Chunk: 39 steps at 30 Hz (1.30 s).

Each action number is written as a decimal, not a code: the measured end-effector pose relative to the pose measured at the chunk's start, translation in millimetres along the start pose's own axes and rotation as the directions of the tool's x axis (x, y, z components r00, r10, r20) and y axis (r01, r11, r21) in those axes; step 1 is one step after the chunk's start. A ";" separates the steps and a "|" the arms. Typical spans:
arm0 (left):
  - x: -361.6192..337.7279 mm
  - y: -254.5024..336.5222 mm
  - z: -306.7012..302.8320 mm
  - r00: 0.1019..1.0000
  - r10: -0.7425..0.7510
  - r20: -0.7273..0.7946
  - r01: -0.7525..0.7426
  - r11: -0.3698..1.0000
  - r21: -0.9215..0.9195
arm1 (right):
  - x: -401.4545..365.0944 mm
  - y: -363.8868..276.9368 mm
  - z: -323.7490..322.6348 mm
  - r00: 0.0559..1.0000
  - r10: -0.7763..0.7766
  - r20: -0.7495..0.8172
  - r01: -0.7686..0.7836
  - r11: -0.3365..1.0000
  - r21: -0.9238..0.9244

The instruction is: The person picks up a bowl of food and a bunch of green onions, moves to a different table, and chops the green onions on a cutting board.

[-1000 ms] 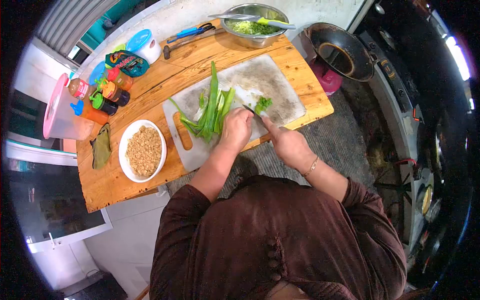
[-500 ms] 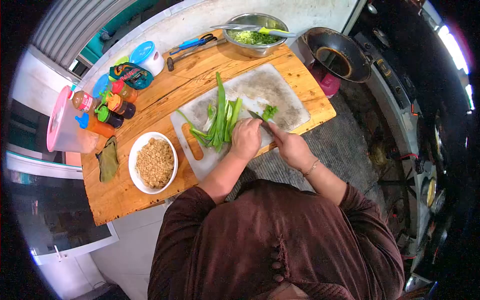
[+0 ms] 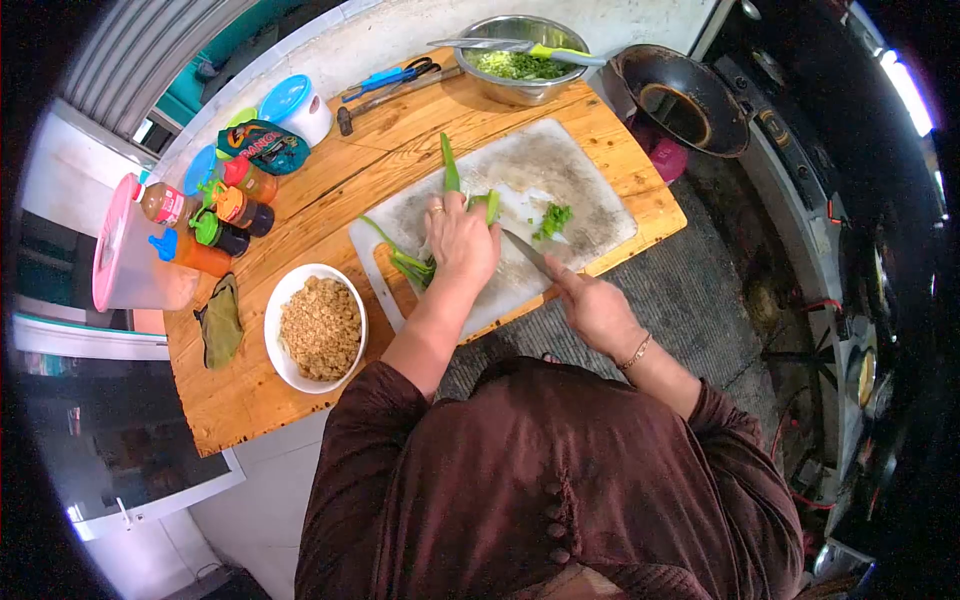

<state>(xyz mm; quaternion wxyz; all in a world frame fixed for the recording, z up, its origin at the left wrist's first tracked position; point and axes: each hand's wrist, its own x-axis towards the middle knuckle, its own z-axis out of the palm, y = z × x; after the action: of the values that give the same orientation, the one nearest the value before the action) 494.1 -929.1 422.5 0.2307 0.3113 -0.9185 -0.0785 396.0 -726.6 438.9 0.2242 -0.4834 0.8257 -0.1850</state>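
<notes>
- The greens point(image 3: 450, 165) lie on the left half of the board point(image 3: 590, 185), partly hidden under the left hand point(image 3: 464, 238).
- Their long axis runs roughly from the board's near left side to its far side; one long leaf points away from the person, its tip by the far edge.
- The left hand presses on the greens from above, fingers bent and close together.
- The right hand point(image 3: 603, 315), at the board's near edge, closes around the handle of the knife point(image 3: 525, 252).
- The blade slants over the board, its tip pointing away and left, near the left hand's fingertips; whether it touches the greens, I cannot tell.
- Chopped bits point(image 3: 551, 221) lie on the board's right half, beyond the blade.
- On the tabletop point(image 3: 240, 400), a white bowl point(image 3: 275, 320) of crumbly food sits left of the board.
- A steel bowl point(image 3: 520, 92) stands beyond the board, a second knife point(image 3: 500, 45) across its rim.
</notes>
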 end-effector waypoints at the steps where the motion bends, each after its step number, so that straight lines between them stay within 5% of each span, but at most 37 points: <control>1: -1.5 -1.4 3.3 1.000 0.023 -0.013 -0.024 0.998 -0.058 | 3.8 5.2 2.3 0.998 -0.011 -0.055 0.011 1.000 0.007; 6: 3.3 0.3 -4.6 0.973 -0.023 -0.230 -0.010 0.990 -0.142 | 23.4 23.7 -4.6 0.970 -0.003 -0.242 0.036 0.990 0.134; 7: 4.8 -2.1 -6.7 0.983 -0.016 -0.181 -0.004 0.994 -0.108 | 22.5 13.5 -14.8 0.983 0.077 -0.167 -0.048 0.984 0.170; 16: -1.5 13.5 0.7 0.978 0.192 0.083 -0.182 0.977 -0.112 | 20.2 17.1 -7.7 0.975 0.054 -0.217 -0.015 0.984 0.177; 22: -11.7 6.7 22.6 0.953 0.302 -0.017 -0.297 0.921 -0.254 | 10.4 12.7 -2.2 0.967 0.001 -0.254 0.009 0.999 0.040; 28: -19.5 14.3 24.5 0.938 0.345 0.013 -0.321 0.886 -0.336 | 1.0 -6.0 -2.9 0.991 -0.009 -0.131 -0.021 0.974 -0.226; 39: -24.7 7.9 27.5 0.911 0.412 0.000 -0.376 0.831 -0.409 | 16.1 2.7 12.2 0.980 -0.087 -0.179 0.016 0.932 -0.362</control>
<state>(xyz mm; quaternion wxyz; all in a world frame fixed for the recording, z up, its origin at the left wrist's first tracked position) 494.2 -907.8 391.3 0.2601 0.0576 -0.9363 -0.2288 393.8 -740.6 424.3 0.0467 -0.5178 0.8502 -0.0827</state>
